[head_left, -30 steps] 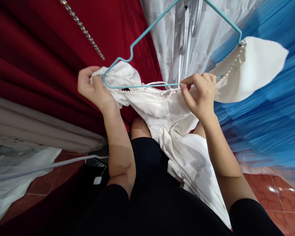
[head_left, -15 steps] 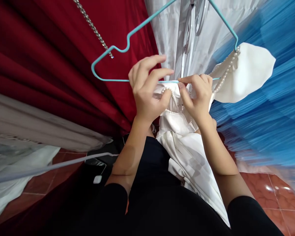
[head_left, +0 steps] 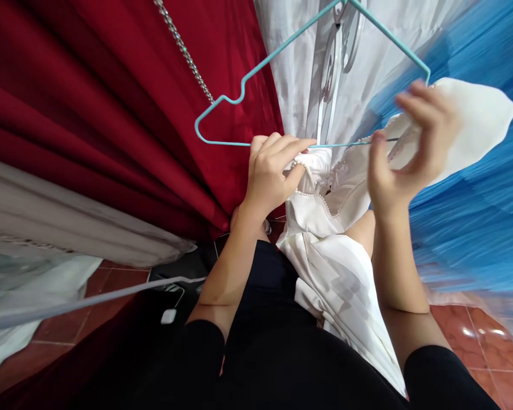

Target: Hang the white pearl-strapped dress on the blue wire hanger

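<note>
A white dress (head_left: 325, 250) with pearl trim lies over my lap, its upper part raised to a turquoise wire hanger (head_left: 282, 50). My left hand (head_left: 270, 173) is closed on the dress's pearl-edged top, at the middle of the hanger's lower bar. Thumb and fingers pinch the cloth there. My right hand (head_left: 414, 148), smeared by motion, is raised by the hanger's right end with thumb and fingers apart. Behind it a white sleeve-like panel (head_left: 474, 125) of the dress spreads out to the right from the hanger's corner.
Red drapery (head_left: 154, 114) hangs at the left, with a beaded strand (head_left: 183, 51) in front. Blue ruffled tulle (head_left: 474, 228) fills the right side. White fabric (head_left: 290, 68) is behind the hanger. A pale rod (head_left: 89, 300) crosses the lower left above red floor tiles (head_left: 60, 324).
My right hand has let go of the dress at the bar's middle and moved right, its fingers opening. The hanger has shifted slightly right. My left hand has closed onto the cloth at the bar.
</note>
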A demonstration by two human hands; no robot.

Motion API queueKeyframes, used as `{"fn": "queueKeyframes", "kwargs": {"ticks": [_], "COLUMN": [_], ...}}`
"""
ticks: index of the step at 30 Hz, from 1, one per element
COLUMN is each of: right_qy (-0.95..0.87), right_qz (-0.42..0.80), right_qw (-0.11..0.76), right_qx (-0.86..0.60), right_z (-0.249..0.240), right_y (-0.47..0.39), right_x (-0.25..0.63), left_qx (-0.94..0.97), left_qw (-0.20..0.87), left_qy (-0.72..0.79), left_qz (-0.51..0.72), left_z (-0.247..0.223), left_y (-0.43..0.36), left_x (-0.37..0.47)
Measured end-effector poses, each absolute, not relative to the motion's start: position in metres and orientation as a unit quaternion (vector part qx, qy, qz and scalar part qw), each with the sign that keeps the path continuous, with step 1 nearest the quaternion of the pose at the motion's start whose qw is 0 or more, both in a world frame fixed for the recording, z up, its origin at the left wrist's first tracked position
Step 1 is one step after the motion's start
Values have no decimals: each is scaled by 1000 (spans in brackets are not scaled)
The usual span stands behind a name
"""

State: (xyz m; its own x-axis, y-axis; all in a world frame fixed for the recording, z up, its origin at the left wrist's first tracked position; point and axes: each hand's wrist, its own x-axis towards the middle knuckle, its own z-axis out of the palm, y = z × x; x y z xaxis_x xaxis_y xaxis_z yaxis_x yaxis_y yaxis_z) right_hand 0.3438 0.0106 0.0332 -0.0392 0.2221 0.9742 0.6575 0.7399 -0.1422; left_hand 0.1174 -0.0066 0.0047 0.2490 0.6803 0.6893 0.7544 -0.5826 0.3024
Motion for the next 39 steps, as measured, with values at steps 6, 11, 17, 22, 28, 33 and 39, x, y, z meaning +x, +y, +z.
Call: {"fn": "queueKeyframes", "kwargs": {"ticks": [6, 11, 17, 22, 28, 33, 39], "right_qy": [-696, -649, -566, -553, -707, -815, -771], "right_qz": [-170, -185, -180, -154, -212, -92, -98], "right_qw": [563, 607, 720, 742, 595, 416, 516], "right_qx": [-412, -419, -359, -346, -318, -392, -361], "right_z": [39, 59, 47, 7, 10, 4, -14], "right_y": [55, 60, 55, 19, -3, 12, 27], "right_x": [387, 404, 440, 412, 362, 341, 338], "left_qx": [-779, -783, -793, -789, -791, -788, -699], "left_qw": [47, 30, -12, -20, -30, 5, 166], "left_qy": [-471, -478, -482, -486, -480, -486, -418], "left_qz": [-411, -397, -372, -375, -378, -377, -557], "left_z": [3, 10, 19, 19, 14, 8, -12], "left_y": [-2, -3, 0, 1, -1, -3, -23], "left_x": [112, 104, 105, 109, 118, 122, 118]}}
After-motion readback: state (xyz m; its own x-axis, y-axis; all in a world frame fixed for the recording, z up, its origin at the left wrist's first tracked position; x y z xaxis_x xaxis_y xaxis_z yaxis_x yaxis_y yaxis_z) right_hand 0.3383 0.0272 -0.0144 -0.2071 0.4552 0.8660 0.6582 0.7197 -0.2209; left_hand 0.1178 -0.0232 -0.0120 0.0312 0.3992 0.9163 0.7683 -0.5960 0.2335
